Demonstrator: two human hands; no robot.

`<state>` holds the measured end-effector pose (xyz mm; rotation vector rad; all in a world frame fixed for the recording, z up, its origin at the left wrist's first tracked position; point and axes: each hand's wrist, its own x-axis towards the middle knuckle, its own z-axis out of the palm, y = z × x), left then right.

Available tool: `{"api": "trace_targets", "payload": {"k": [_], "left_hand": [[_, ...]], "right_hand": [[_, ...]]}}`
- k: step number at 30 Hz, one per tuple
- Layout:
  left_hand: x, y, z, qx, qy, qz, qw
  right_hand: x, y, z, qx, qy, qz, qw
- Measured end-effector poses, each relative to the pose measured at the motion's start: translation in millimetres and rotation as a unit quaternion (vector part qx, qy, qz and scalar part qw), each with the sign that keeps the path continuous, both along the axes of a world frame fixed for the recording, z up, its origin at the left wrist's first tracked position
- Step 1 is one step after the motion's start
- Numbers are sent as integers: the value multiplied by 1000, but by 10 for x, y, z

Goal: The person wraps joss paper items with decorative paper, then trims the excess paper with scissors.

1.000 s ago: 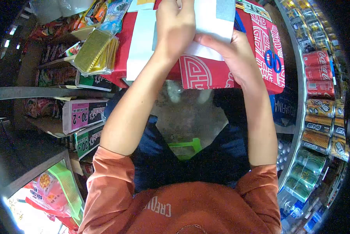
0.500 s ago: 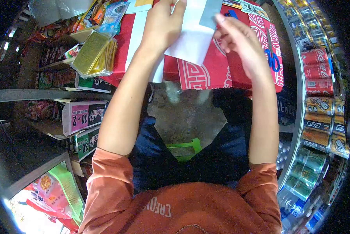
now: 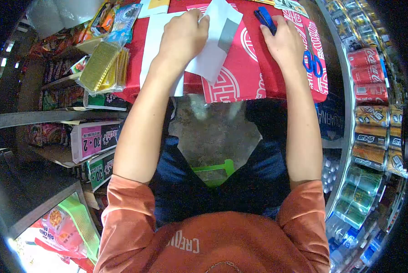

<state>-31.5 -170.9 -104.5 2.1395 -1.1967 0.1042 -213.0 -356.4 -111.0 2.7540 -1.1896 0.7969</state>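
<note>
My left hand (image 3: pixel 184 37) is closed on a folded white paper (image 3: pixel 213 57) with a grey patch, near the top middle of the view. Under that hand, another white sheet (image 3: pixel 155 43) lies on the red patterned table cover (image 3: pixel 247 82). My right hand (image 3: pixel 285 42) is at the right part of the table, its fingers curled round the lower end of a blue stapler (image 3: pixel 264 19). Blue-handled scissors (image 3: pixel 313 64) lie just right of my right wrist.
Gold packets (image 3: pixel 101 68) in clear plastic sit at the table's left edge, beside shelves with boxes (image 3: pixel 92 139). Banknotes (image 3: pixel 291 6) lie at the back right. Stacked cans (image 3: pixel 367 75) line the right side. A green stool (image 3: pixel 215 170) shows between the legs.
My right hand has left the paper's side, moved right and closed on the stapler. The paper in my left hand has tilted and shifted left.
</note>
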Motion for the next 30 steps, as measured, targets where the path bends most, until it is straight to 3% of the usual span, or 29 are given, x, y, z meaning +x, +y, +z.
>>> {"api": "trace_targets", "payload": {"k": [4,10,13,17,18,20,22,24,26,30], "left_hand": [[0,9,-35,18,-14,16,1000],[21,7,-69,16,3,27,999],[17,-33,-108,10,9,30,999],[-20,-56,-109,12,19,23,1000],[-34,-55,-104,12,21,17,1000],[-46,-82,-107,32,16,18,999],[-70,-103,-111,43,7,18,999],[-82,-92,-105,46,-9,20,999],[-88,-74,-92,60,-2,24,998],[-88,-69,-107,73,-7,29,997]], "right_hand": [[24,-115,43,85,20,2,996],[46,-244,-117,37,-82,30,995],[57,-129,-28,127,-132,33,982],[221,135,-76,262,-251,154,919],[249,530,214,292,-267,125,910],[345,738,269,274,-211,120,930],[436,882,260,306,-211,135,918],[495,957,184,243,-202,158,936],[507,996,194,285,-145,116,940],[523,988,61,192,-149,142,959]]}}
